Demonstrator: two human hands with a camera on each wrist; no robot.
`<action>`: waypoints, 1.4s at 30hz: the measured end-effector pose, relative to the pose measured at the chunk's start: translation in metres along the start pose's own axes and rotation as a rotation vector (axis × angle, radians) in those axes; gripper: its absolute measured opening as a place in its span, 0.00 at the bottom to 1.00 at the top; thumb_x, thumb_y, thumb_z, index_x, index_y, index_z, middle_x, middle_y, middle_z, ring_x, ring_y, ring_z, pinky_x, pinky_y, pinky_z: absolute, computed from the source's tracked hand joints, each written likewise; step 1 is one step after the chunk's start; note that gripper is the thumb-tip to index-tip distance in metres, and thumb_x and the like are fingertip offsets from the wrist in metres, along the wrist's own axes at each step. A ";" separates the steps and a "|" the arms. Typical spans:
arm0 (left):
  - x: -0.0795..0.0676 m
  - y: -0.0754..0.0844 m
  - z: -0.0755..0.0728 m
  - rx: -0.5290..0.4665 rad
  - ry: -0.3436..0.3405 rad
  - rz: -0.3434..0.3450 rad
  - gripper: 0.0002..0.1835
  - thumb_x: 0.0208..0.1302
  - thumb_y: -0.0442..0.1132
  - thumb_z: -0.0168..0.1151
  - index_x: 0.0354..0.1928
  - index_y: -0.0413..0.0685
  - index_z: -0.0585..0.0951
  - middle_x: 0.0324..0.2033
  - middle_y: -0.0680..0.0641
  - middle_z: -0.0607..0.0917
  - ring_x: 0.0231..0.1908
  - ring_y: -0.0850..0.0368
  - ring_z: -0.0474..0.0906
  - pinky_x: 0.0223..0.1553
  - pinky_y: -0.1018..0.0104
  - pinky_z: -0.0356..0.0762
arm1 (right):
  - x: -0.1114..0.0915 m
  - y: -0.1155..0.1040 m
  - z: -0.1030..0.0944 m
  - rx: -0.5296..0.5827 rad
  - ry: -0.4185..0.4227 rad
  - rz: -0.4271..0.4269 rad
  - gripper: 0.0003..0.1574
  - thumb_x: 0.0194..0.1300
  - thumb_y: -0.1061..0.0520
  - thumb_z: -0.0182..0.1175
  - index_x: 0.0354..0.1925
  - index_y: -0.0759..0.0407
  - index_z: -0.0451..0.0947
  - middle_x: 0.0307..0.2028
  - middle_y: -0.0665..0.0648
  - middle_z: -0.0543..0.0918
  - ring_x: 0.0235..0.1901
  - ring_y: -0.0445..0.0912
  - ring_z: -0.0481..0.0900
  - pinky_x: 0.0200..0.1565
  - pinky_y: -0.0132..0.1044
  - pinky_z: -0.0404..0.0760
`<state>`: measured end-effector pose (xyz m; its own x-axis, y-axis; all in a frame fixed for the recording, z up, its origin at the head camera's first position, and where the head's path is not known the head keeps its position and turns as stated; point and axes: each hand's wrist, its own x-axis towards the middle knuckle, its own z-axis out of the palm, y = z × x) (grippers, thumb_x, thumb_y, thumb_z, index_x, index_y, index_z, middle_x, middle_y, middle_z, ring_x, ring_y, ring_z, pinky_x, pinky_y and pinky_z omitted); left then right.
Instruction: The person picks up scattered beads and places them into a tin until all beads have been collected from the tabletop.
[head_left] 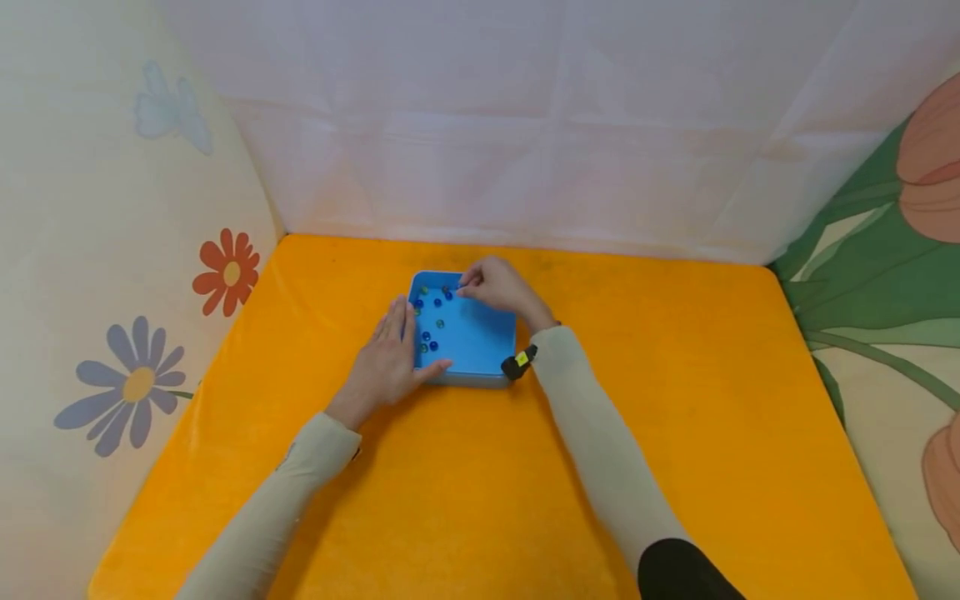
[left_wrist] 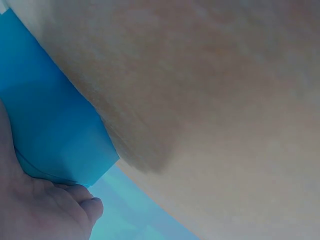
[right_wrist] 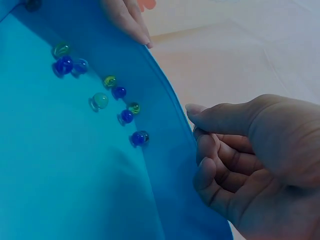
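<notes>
A shallow blue tray (head_left: 480, 343) holds several glass marbles (right_wrist: 127, 116), blue and green, scattered along its left and far sides. My left hand (head_left: 386, 354) lies along the tray's left wall with its fingers straight and its thumb over the near rim. Over the far side of the tray, my right hand (head_left: 497, 285) has thumb and forefinger close together, pinching what looks like a small marble, mostly hidden by the fingertips. In the right wrist view, its other fingers curl beside the tray wall (right_wrist: 170, 130). Skin fills much of the left wrist view, beside the blue tray wall (left_wrist: 55, 110).
An orange cloth (head_left: 660, 417) covers the table under the tray. Behind it hangs a pale curtain (head_left: 487, 150), with flower-printed cloths on both sides. A black device with a yellow label (head_left: 521, 360) is on the right wrist.
</notes>
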<state>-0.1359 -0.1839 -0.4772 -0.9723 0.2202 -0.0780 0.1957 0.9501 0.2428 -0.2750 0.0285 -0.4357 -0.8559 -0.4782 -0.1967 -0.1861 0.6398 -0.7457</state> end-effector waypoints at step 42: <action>0.001 -0.001 0.001 -0.016 -0.011 -0.014 0.67 0.66 0.79 0.52 0.83 0.31 0.42 0.84 0.31 0.40 0.85 0.34 0.41 0.83 0.41 0.48 | -0.014 0.009 -0.014 0.069 0.013 0.025 0.19 0.74 0.53 0.66 0.57 0.61 0.86 0.44 0.59 0.86 0.41 0.52 0.79 0.44 0.39 0.80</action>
<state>-0.1367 -0.1848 -0.4786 -0.9735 0.2092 -0.0923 0.1797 0.9495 0.2571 -0.2709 0.0491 -0.4305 -0.8664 -0.4541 -0.2077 -0.1314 0.6086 -0.7825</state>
